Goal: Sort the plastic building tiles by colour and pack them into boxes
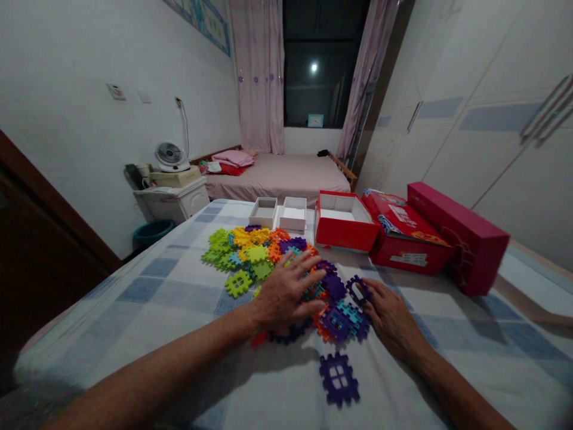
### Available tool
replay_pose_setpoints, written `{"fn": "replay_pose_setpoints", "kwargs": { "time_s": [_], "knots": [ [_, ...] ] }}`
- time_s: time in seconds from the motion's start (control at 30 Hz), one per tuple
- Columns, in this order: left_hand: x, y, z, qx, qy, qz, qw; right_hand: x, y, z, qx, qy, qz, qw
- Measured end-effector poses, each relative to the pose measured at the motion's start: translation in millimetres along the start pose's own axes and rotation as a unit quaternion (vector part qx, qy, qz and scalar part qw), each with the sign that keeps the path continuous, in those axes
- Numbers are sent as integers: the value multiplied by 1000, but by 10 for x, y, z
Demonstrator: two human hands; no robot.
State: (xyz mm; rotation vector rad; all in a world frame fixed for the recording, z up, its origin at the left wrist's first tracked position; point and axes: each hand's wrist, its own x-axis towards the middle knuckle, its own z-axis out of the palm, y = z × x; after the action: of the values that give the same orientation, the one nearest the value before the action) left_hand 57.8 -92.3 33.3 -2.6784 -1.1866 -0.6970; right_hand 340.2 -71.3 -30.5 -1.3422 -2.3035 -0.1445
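The left hand (290, 289) is in the middle of the frame, with its fingers spread open over a big pile of bright blocks (258, 254). The right hand (391, 313), a bit right of the middle, pinches a small purple block (351, 290) at the pile's right edge. A loose purple block (339, 377) lies at the bottom, right of the middle. Behind the pile are two white boxes (294, 222) and, farther right, an open red box (347, 233).
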Motion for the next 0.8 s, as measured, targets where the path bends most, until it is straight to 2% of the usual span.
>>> {"fn": "replay_pose_setpoints", "kwargs": {
  "time_s": [0.03, 0.1, 0.17, 0.2, 0.3, 0.37, 0.5, 0.8],
  "knots": [
    [0, -191, -70, 16, 23, -47, 999, 1, 1, 6, 1, 0, 0, 1000],
    [-43, -674, -190, 54, 57, -187, 979, 2, 2, 14, 1, 2, -2, 1000],
    [-127, -1207, -263, 75, 23, -360, 930, 1, 7, 20, -2, 5, -4, 1000],
    [-174, -1458, -280, 76, 11, -404, 912, 0, 12, 24, -6, 6, -5, 1000],
    [-279, -2024, -272, 39, -43, -449, 892, -12, 42, 45, -18, 14, -8, 1000],
    [-288, -2212, -239, -1, -74, -449, 891, -25, 68, 68, -25, 20, -12, 999],
    [-196, -2243, -187, -81, -90, -420, 899, -48, 116, 119, -42, 25, -18, 999],
    [-28, -1766, -208, -241, -56, -350, 903, -6, 41, 41, -40, 30, -23, 998]
  ]
}}
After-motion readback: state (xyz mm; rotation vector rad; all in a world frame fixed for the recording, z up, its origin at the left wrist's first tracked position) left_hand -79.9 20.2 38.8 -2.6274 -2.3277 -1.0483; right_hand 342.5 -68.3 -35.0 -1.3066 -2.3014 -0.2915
